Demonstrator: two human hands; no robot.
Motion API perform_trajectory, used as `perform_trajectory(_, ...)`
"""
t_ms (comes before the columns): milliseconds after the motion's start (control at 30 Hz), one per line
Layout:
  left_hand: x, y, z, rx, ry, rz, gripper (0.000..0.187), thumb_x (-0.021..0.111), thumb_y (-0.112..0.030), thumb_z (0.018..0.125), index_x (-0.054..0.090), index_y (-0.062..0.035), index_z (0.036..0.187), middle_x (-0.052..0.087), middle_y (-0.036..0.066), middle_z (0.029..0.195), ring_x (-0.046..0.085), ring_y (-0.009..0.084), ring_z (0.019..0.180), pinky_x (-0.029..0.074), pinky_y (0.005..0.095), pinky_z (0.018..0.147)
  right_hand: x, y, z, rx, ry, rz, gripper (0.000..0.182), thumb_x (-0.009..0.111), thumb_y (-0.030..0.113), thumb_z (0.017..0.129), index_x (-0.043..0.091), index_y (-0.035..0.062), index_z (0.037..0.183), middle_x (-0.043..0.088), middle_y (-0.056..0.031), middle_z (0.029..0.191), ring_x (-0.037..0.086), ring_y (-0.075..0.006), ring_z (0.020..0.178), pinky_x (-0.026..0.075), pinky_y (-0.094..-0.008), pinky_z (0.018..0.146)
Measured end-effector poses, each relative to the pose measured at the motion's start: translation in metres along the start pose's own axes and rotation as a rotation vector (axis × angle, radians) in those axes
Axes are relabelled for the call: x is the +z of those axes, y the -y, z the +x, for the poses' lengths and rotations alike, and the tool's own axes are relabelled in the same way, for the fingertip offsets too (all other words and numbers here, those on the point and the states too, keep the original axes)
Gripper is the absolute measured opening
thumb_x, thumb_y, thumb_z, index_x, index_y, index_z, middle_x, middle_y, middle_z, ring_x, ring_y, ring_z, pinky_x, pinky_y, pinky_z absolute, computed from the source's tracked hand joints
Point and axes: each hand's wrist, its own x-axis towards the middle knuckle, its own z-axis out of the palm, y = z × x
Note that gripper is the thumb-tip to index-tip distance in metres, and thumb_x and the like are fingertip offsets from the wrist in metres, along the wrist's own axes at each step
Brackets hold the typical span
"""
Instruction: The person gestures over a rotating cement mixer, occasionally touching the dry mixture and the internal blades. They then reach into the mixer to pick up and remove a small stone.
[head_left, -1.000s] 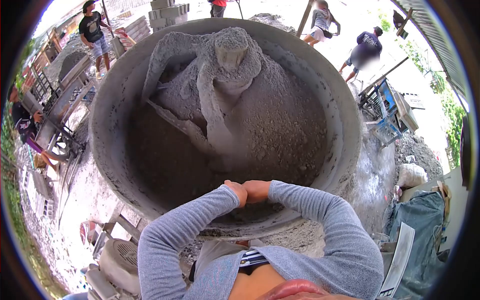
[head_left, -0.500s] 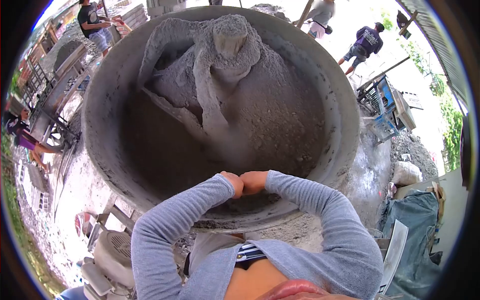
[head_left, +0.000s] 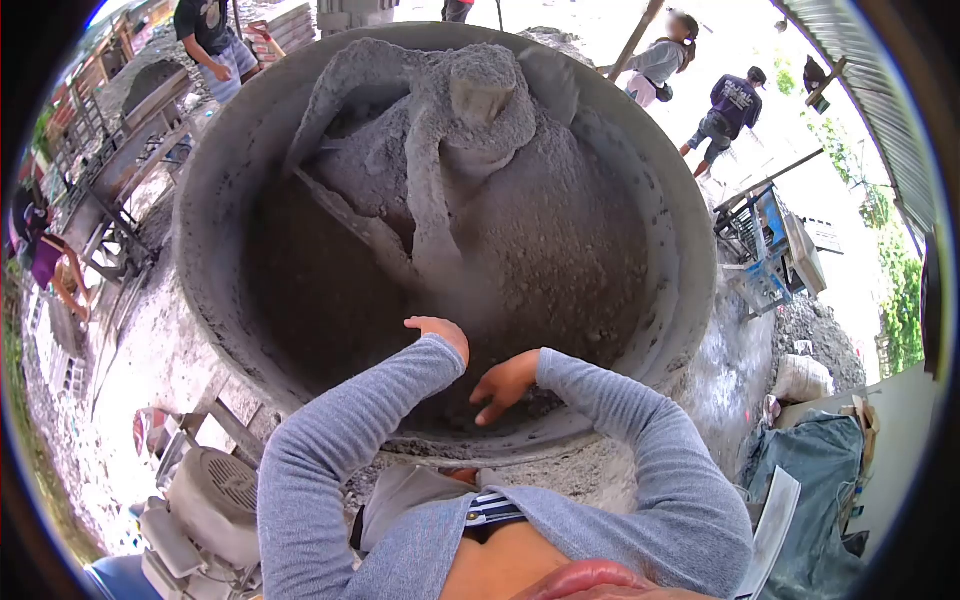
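Observation:
Below me stands a large round mixing drum (head_left: pixel 200 250), its metal wall crusted with grey cement. Inside it a mixing arm (head_left: pixel 430 190) coated in grey powder rises to a central hub, with a mound of grey gravelly mix (head_left: pixel 570 240) around it. Over the near part of the drum, my left hand (head_left: pixel 442 334) has its fingers stretched out and holds nothing. Lower and to the right, my right hand (head_left: pixel 506 384) hangs with its fingers apart, also holding nothing. The two hands do not touch.
A motor (head_left: pixel 215 500) stands at the lower left. On the right are a blue metal frame (head_left: pixel 770 235), a white sack (head_left: pixel 802 379) and a dark tarp (head_left: pixel 815 480). Several people are around the drum, one in purple (head_left: pixel 735 105) at the upper right.
My hands were together over the drum's near side; now they are apart, the left farther forward and the right a little lower. The person at the upper left has shifted nearer the drum.

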Motion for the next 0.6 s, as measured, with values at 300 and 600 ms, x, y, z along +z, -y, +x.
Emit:
perform_trajectory(300, -0.013, -0.006, -0.018, 0.141, 0.345, 0.05, 0.046, 0.058, -0.031, 0.079, 0.057, -0.0117, 0.12, 0.054, 0.007, 0.125, 0.054, 0.0304, 0.111, 0.042, 0.0524, 0.091, -0.022, 0.007, -0.024, 0.388, -0.153, -0.287, 0.064, 0.051, 0.058, 0.082, 0.062, -0.001, 0.105, 0.064, -0.0169, 0.097, 0.062, -0.0276, 0.092, 0.053, -0.0367, 0.072)
perform_trajectory(600, 0.022, 0.0, 0.036, 0.156, 0.446, 0.181, 0.043, 0.056, -0.033, 0.079, 0.059, -0.0162, 0.119, 0.056, 0.008, 0.122, 0.054, 0.0272, 0.111, 0.044, 0.0432, 0.092, -0.045, 0.011, -0.055, 0.284, -0.13, 0.331, 0.067, 0.048, 0.053, 0.086, 0.053, -0.0067, 0.115, 0.059, -0.0196, 0.109, 0.065, -0.029, 0.078, 0.055, -0.0369, 0.062)
